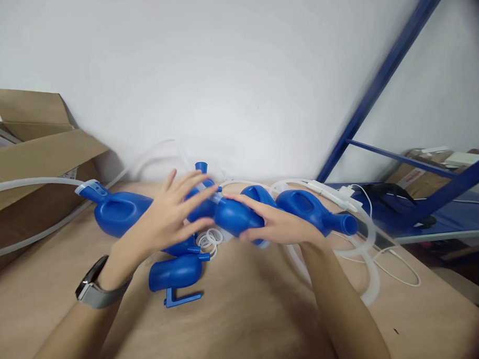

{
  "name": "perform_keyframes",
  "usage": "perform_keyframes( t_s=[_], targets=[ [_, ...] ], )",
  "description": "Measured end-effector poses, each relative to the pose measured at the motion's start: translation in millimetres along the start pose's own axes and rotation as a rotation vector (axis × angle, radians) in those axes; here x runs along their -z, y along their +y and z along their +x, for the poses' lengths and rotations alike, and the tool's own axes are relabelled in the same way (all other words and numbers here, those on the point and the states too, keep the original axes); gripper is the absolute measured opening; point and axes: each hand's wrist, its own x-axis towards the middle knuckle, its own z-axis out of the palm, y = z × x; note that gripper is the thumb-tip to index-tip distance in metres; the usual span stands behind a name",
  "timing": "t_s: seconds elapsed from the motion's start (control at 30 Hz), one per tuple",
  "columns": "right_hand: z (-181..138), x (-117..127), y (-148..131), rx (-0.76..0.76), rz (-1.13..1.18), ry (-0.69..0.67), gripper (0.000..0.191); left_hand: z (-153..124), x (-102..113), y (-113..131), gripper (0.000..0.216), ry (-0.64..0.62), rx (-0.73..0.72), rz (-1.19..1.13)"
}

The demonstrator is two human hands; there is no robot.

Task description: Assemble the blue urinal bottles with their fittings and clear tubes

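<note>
My left hand (180,210) is open, with its fingers spread above several blue plastic parts. My right hand (278,222) grips a rounded blue plastic cup (235,216) from the right side, with the thumb in front. A translucent tube (208,190) joins the cup's left end, close to my left fingertips. Below my left hand lies another blue cup (176,273) with small spouts, and in front of it an L-shaped blue piece (183,299). White rings (210,238) lie loosely between the hands. My left hand partly covers more blue parts.
A blue handled bottle (120,210) with a hose lies left, and another handled bottle (307,208) lies right. Coiled tubing (372,269) and a thin white cable (410,278) spread over the table's right. An open cardboard box (42,155) and a blue metal rack (381,80) flank the table.
</note>
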Motion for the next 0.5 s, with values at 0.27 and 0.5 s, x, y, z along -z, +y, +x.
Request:
perform_keyframes(
  t_s=[0.27,0.5],
  targets=[
    [-15.9,-4.9,-21.5,0.009,-0.241,0.13,0.067,0.8,-9.3,18.3,0.051,-0.061,-0.187,0.054],
    [-27.1,-32.6,-35.5,-0.026,-0.46,0.328,0.06,-6.7,-23.8,-2.5,0.054,-0.054,0.113,-0.095]
  ],
)
